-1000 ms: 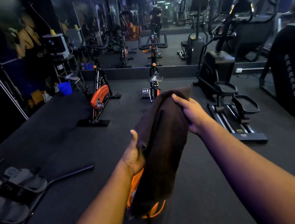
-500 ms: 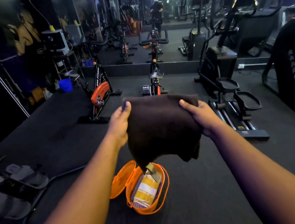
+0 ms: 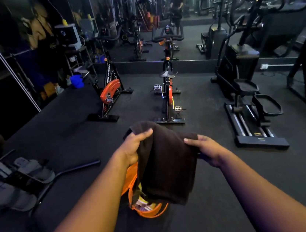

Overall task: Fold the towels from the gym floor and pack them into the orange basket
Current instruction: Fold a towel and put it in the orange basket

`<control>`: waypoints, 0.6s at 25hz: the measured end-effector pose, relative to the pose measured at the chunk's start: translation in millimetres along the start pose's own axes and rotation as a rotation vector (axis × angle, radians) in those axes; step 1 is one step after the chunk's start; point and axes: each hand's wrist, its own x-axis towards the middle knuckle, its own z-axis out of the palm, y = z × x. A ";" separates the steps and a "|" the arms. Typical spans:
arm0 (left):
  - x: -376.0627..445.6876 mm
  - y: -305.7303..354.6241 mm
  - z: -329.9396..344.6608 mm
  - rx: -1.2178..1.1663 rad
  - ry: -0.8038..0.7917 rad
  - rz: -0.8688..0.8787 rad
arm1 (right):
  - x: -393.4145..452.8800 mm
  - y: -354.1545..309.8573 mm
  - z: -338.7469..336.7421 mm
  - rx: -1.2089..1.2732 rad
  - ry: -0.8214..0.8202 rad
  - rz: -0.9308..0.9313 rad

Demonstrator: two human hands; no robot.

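Dim gym, black rubber floor [image 3: 73, 129]. Both bare hands raised over the orange basket [image 3: 150, 210], a folded dark brown towel [image 3: 165, 164] held between them. Left hand [image 3: 133, 147] at the towel's upper left edge, fingers laid over the top fold and thumb beneath, pinching the cloth. Right hand [image 3: 208, 150] at the right edge, thumb on top, fingers tucked under, likewise gripping the cloth. Towel draped in a thick fold, lower end hanging down over the basket's mouth and hiding most of it; whether cloth touches rim, impossible to tell. Basket standing on the floor directly below the hands, only its near rim and left side showing. Inside it, a yellow and white striped towel [image 3: 145, 203] partly visible at the near end. Beyond the hands, an orange and black spin bike [image 3: 168, 94] straight ahead, a second exercise bike [image 3: 109, 92] to its left, both well apart from the basket. An elliptical trainer [image 3: 245, 93] on the right. Grey foot pedals of a rowing machine [image 3: 26, 175] on the left, its black bar reaching out over the floor. A blue bucket [image 3: 76, 81] far back by the left wall. Wall mirror [image 3: 184, 15] across the back, reflecting machines and a standing person.
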 end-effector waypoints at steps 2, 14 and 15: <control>-1.2 -13.8 -5.6 0.197 0.017 0.014 | 6.0 0.6 -9.9 0.100 0.045 -0.112; 52.2 -5.4 -26.3 0.420 0.540 -0.008 | 75.2 -22.3 0.0 -0.314 0.310 -0.303; 57.1 -4.6 -33.7 0.457 0.456 -0.014 | 83.9 -24.1 0.8 -0.293 0.217 -0.286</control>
